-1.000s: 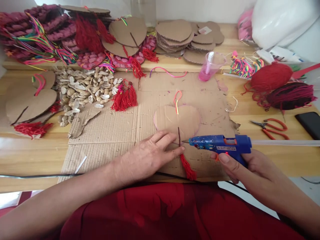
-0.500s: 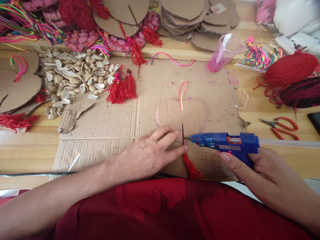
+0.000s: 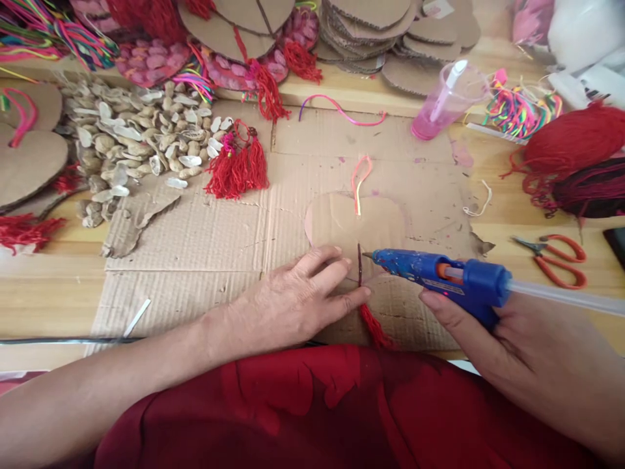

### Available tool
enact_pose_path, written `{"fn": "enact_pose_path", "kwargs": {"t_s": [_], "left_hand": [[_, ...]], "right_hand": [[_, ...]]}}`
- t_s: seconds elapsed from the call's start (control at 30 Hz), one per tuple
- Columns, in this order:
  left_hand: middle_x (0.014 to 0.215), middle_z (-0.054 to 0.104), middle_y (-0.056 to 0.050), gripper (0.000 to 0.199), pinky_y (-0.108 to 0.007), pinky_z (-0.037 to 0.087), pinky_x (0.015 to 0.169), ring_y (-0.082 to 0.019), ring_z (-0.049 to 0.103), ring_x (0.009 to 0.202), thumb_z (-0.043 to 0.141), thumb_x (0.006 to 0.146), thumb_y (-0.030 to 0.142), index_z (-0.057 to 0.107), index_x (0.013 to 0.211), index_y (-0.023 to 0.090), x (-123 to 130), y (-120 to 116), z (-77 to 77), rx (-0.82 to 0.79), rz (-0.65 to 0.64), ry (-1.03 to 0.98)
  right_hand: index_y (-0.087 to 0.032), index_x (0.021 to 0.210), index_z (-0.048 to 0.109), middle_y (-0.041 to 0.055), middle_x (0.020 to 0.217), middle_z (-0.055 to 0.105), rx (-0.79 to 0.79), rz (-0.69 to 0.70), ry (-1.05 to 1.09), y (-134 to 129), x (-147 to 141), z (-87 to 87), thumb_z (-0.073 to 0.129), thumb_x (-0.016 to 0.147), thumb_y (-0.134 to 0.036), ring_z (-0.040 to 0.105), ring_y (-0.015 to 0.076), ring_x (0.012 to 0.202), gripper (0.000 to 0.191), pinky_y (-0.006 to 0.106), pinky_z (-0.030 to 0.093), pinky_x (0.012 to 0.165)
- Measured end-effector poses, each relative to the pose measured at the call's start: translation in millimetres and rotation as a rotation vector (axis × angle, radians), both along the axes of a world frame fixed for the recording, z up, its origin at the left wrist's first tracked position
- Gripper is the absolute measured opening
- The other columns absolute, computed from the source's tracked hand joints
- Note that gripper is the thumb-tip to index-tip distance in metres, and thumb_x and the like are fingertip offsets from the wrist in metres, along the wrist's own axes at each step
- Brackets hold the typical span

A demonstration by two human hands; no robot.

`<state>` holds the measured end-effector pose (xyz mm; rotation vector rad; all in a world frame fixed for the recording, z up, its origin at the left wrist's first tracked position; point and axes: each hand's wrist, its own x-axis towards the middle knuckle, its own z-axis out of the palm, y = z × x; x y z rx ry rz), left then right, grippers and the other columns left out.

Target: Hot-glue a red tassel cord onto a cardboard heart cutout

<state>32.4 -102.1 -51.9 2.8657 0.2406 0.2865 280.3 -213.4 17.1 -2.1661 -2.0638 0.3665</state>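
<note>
The right hand (image 3: 527,352), clasping the glue gun (image 3: 439,270), is edging farther along the dark cord (image 3: 360,264); the spread left hand (image 3: 288,301) is staying on the cardboard cutout (image 3: 336,225).

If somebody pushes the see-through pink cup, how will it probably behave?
The cup would probably tip easily, since its base looks narrower than its rim. It is likely light, because its see-through wall looks thin. The white stick leaning past its rim might shift too.

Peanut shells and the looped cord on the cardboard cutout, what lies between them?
In the head view, a bunch of red tassels lies between the peanut shells and looped cord, on the cardboard sheet.
</note>
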Motion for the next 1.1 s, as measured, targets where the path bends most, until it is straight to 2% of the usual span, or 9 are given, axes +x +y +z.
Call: {"fn": "enact_pose_path", "kwargs": {"t_s": [0.1,0.17,0.23,0.3,0.4,0.53,0.7,0.93,1.1], "left_hand": [[0.134,0.054,-0.015,0.044,-0.047,0.055,0.101,-0.035,0.044,0.134,0.043,0.102,0.018,0.053,0.145,0.021,-0.4,0.3,0.4,-0.002,-0.003,0.024],[0.134,0.053,-0.016,0.046,-0.047,0.055,0.102,-0.035,0.043,0.135,0.043,0.102,0.018,0.05,0.147,0.022,-1.0,0.4,0.3,-0.004,-0.007,0.028],[0.136,0.052,-0.016,0.049,-0.048,0.053,0.104,-0.035,0.042,0.137,0.042,0.102,0.017,0.046,0.15,0.023,-1.8,0.2,0.6,-0.006,-0.009,0.024],[0.138,0.05,-0.016,0.051,-0.047,0.051,0.107,-0.034,0.041,0.139,0.041,0.102,0.016,0.043,0.152,0.023,-2.8,-0.3,1.3,-0.005,-0.005,0.021],[0.141,0.049,-0.016,0.05,-0.047,0.049,0.109,-0.034,0.041,0.14,0.041,0.102,0.015,0.044,0.151,0.022,-4.0,-0.7,3.0,-0.003,-0.003,0.025],[0.14,0.049,-0.017,0.045,-0.048,0.05,0.108,-0.035,0.041,0.14,0.041,0.103,0.016,0.051,0.146,0.023,-3.8,-0.3,3.6,-0.021,-0.009,0.02],[0.14,0.049,-0.016,0.044,-0.047,0.052,0.106,-0.035,0.041,0.139,0.042,0.102,0.016,0.055,0.143,0.023,-3.5,0.0,2.9,-0.036,-0.007,0.008],[0.136,0.052,-0.015,0.043,-0.049,0.049,0.109,-0.033,0.041,0.138,0.043,0.101,0.017,0.055,0.143,0.022,-2.9,1.5,2.4,-0.018,-0.021,-0.01],[0.134,0.053,-0.015,0.045,-0.049,0.049,0.109,-0.033,0.04,0.138,0.044,0.101,0.016,0.055,0.144,0.021,-2.7,2.3,2.8,-0.032,-0.031,0.002]], "right_hand": [[-0.024,0.087,0.068,0.0057,0.063,0.07,-0.024,0.034,0.081,8.6,1.1,1.5,0.045,0.099,-0.055,0.069,0.0293,0.057,0.04,0.037,0.048,0.051],[-0.026,0.078,0.065,0.0025,0.059,0.064,-0.049,0.006,0.234,12.3,5.1,2.9,0.048,0.098,-0.053,0.066,0.0251,0.057,0.037,0.036,0.051,0.059],[-0.026,0.064,0.058,-0.0001,0.049,0.053,-0.155,-0.062,0.383,11.5,11.7,2.9,0.049,0.097,-0.058,0.054,0.0191,0.044,0.047,0.033,0.048,0.051],[-0.024,0.054,0.051,-0.0005,0.045,0.048,-0.333,-0.18,0.51,5.7,19.8,-0.4,0.047,0.094,-0.066,0.044,0.0147,0.037,0.058,0.03,0.041,0.042],[-0.022,0.057,0.053,-0.0008,0.046,0.048,-0.497,-0.369,0.711,-6.5,28.5,-11.8,0.05,0.089,-0.073,0.045,0.013,0.04,0.06,0.027,0.038,0.041],[-0.021,0.069,0.054,-0.0048,0.045,0.044,-0.517,-0.487,0.939,-12.6,26.7,-25.9,0.054,0.088,-0.073,0.041,0.0102,0.039,0.055,0.024,0.035,0.042],[-0.02,0.08,0.058,-0.0073,0.046,0.044,-0.537,-0.562,1.027,-5.2,18.6,-28.1,0.06,0.086,-0.071,0.039,0.0084,0.038,0.051,0.021,0.03,0.04],[-0.02,0.064,0.044,-0.0075,0.048,0.043,-0.506,-0.666,1.05,2.8,19.4,-29.1,0.063,0.085,-0.068,0.037,0.0048,0.033,0.056,0.019,0.025,0.035],[-0.021,0.074,0.051,-0.0084,0.048,0.046,-0.479,-0.644,1.061,19.1,20.2,-32.1,0.064,0.083,-0.07,0.04,0.006,0.032,0.052,0.018,0.025,0.034]]}}
